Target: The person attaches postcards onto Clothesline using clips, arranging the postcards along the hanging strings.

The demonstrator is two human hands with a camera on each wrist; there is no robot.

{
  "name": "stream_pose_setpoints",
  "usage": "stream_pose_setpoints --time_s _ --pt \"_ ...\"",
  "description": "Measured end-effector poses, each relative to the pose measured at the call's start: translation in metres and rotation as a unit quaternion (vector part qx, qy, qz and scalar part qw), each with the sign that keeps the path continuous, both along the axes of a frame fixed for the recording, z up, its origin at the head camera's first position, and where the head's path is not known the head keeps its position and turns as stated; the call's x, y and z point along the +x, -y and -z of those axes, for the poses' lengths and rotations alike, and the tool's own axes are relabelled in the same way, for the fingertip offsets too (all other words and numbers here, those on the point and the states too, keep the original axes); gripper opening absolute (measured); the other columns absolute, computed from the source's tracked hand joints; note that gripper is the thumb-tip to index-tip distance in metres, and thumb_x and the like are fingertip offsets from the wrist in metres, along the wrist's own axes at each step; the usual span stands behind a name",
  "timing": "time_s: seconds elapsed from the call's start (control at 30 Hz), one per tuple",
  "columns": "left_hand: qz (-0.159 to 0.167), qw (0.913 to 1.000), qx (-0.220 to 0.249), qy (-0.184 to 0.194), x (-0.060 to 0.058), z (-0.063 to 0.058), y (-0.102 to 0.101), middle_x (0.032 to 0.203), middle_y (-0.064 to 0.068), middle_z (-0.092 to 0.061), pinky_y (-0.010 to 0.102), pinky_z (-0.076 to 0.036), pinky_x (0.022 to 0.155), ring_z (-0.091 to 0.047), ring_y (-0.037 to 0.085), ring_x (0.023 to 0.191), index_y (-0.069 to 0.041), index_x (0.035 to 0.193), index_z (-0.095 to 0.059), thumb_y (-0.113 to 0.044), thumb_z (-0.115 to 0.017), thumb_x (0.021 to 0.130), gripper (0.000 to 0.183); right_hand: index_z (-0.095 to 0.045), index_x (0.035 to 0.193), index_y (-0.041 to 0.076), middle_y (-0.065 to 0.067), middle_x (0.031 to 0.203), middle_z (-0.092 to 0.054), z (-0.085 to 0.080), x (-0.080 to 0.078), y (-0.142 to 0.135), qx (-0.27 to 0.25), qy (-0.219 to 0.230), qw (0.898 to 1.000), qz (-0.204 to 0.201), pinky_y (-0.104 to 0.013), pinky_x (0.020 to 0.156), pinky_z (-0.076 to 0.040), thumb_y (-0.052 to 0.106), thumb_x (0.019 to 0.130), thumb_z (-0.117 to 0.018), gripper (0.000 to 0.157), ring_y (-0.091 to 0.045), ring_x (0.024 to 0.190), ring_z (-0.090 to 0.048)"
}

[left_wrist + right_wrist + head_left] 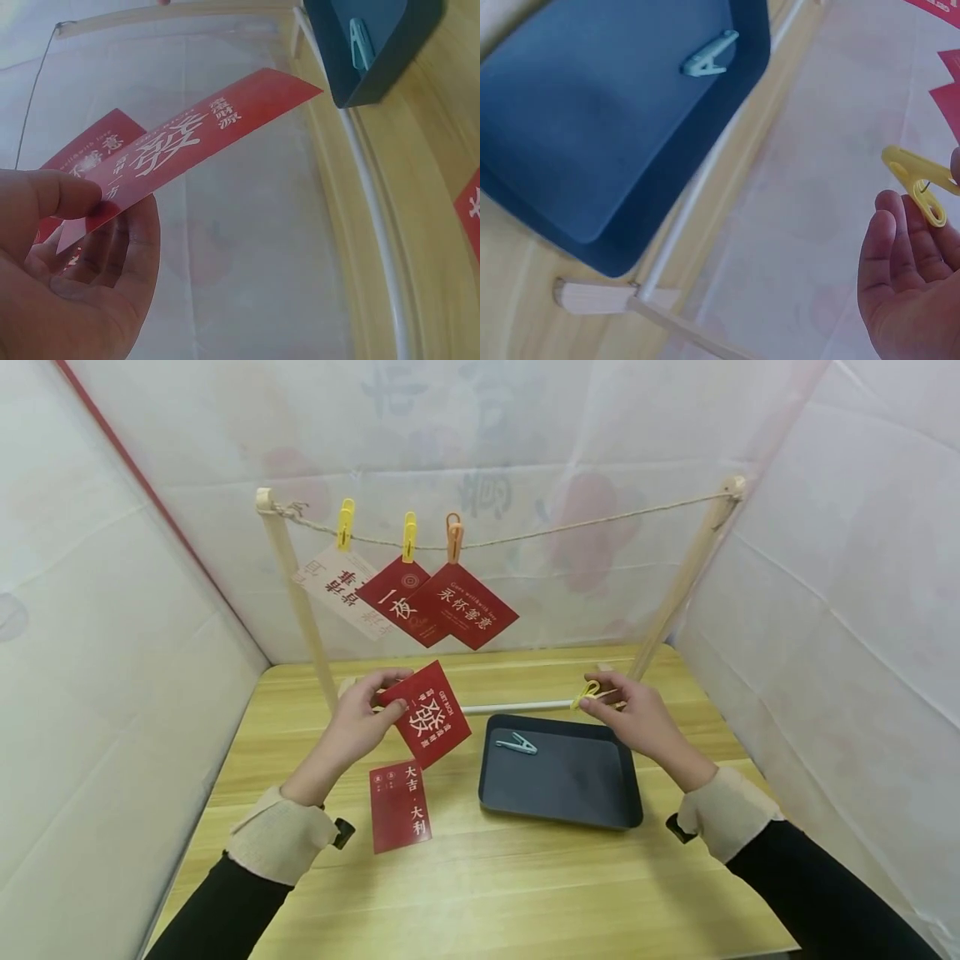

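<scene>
My left hand [365,712] pinches a red card [429,717] with white characters by its left corner, thumb in front and fingers behind. In the left wrist view the thumb presses on the card's near end. Above the right end of the dark tray [558,814], my right hand [637,710] holds a yellow clothespin [587,693] between thumb and fingers; the right wrist view shows this clothespin [915,180] too. Inside the tray lies a light blue clothespin [517,743]. A second red card [400,810] lies flat on the table, just below the held one.
A twine line [585,529] runs between two wooden posts [686,581]. From its left half hang a pale card [341,589] and two overlapping red cards [480,610], on yellow and orange clothespins [454,539]. A white rod [517,705] crosses low behind the tray.
</scene>
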State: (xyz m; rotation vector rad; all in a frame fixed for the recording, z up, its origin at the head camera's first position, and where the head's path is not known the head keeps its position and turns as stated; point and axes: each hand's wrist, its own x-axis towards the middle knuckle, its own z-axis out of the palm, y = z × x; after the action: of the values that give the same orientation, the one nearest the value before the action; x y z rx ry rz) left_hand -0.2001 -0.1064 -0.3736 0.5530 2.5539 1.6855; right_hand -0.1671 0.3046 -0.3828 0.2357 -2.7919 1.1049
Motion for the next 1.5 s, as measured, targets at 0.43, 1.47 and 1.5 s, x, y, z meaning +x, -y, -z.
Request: stream_pose_setpoints --time_s 0.43,1.47,1.5 --pt "-0.003 0.9997 0.025 0.001 -0.011 -0.017 -0.009 0.118 0.012 -0.061 0.033 -0.060 0.068 -0.063 0.029 0.097 -0.011 0.133 -0.058 -0.007 -0.059 0.097 0.036 -0.058 0.137 0.018 -0.008 0.115 -0.068 -0.037 -0.016 0.007 -0.015 -0.028 0.999 0.008 -0.034 0.074 -0.057 0.045 0.095 -0.066 0.051 -0.026 0.100 -0.069" --pt "0.023 0.9967 0.076 -0.016 -0.023 -0.054 -0.052 0.118 0.013 -0.059 0.044 -0.059 0.085 -0.065 0.030 0.102 -0.007 0.128 -0.056 -0.006 -0.059 0.098 0.031 -0.059 0.137 0.015 -0.005 0.116 -0.067 -0.113 -0.037 0.022 -0.029 -0.088 0.996 -0.006 -0.018 0.072 -0.052 0.038 0.096 -0.066 0.048 -0.018 0.096 -0.066" --pt "0.025 0.9964 0.079 -0.016 -0.023 -0.054 -0.053 0.118 0.013 -0.059 0.044 -0.059 0.086 -0.065 0.030 0.102 -0.006 0.128 -0.056 -0.006 -0.059 0.098 0.031 -0.058 0.138 0.016 -0.004 0.116 -0.067 -0.115 -0.038 0.022 -0.028 -0.092 0.995 -0.007 -0.018 0.073 -0.052 0.038 0.096 -0.066 0.048 -0.018 0.097 -0.066"
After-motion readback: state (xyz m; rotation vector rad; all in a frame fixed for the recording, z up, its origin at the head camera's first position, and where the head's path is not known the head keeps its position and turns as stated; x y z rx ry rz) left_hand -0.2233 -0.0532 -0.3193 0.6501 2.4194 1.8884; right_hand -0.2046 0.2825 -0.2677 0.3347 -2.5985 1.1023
